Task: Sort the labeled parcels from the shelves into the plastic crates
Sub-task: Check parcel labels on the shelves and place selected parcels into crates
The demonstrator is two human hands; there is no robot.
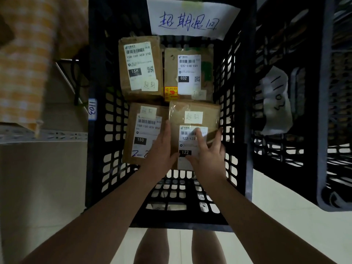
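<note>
Inside the black crate (112, 119), parcel 122 (187, 121) occupies the near-right quarter, label side up. I cannot tell whether it rests fully on the crate floor.

My right hand (207, 151) holds it: thumb flat across the shipping label, fingers wrapped over the right edge next to the crate wall. My left hand (162, 149) is not closed on anything. Its straight fingers press along the parcel's left side, in the seam against parcel 150 (144, 134). In my judgement, this two-sided hold steers the box squarely into the last gap of a two-by-two layout.

Parcel 122 is brown cardboard under glossy clear tape. It carries a white barcode label with a black "122" block and a small handwritten slip above it — readable from overhead, like its neighbours.

Parcel 15H (140, 67) and parcel 032 (188, 73) fill the far row. A handwritten paper sign (190, 18) on the far wall marks the crate's category. A second crate (285, 92) stands just beside it on the right — a shelf rail (43, 134) runs on the left.
</note>
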